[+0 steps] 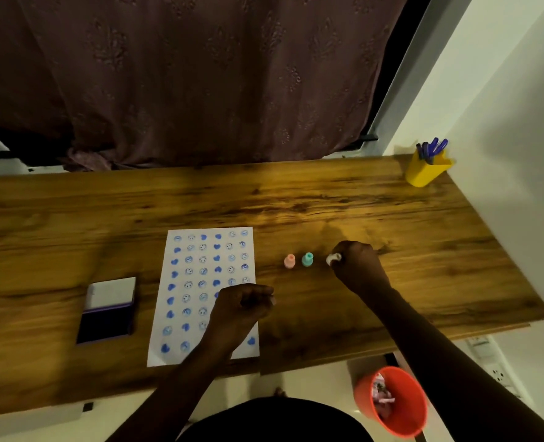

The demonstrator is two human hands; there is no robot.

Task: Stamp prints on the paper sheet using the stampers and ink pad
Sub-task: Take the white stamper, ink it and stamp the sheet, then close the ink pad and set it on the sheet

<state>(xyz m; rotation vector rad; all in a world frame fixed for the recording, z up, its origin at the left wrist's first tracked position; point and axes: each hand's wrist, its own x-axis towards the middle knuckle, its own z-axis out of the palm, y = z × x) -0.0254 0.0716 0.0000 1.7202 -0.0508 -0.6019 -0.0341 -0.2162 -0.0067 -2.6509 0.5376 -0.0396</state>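
Seen from the head camera, a person works at a wooden desk (328,199) set against a dark patterned curtain (184,74). A white paper sheet (174,317) lies flat near the middle of the desk, covered in columns of blue prints, some hearts and some smiling faces, running almost to its bottom edge. The left hand (242,306) hovers or rests over the sheet's lower right part, curled into a loose fist; whether anything is held inside it cannot be told. The right hand (358,261) reaches out to the right of the sheet and is closed around a small white stamper (333,258), of which only the end shows past the fingers. Just left of that hand stand two more stampers upright on the wood: a teal stamper (308,259) and, beside it, a pink stamper (290,260), close together but apart from the paper. To the left of the sheet sits the ink pad (106,325), open, its dark inked surface facing up and its pale lid (112,292) raised behind it. At the desk's far right corner stands a yellow pen holder (425,173) with blue pens (431,148). Below the desk edge, on the floor at right, is an orange bin (407,422) with scraps inside.
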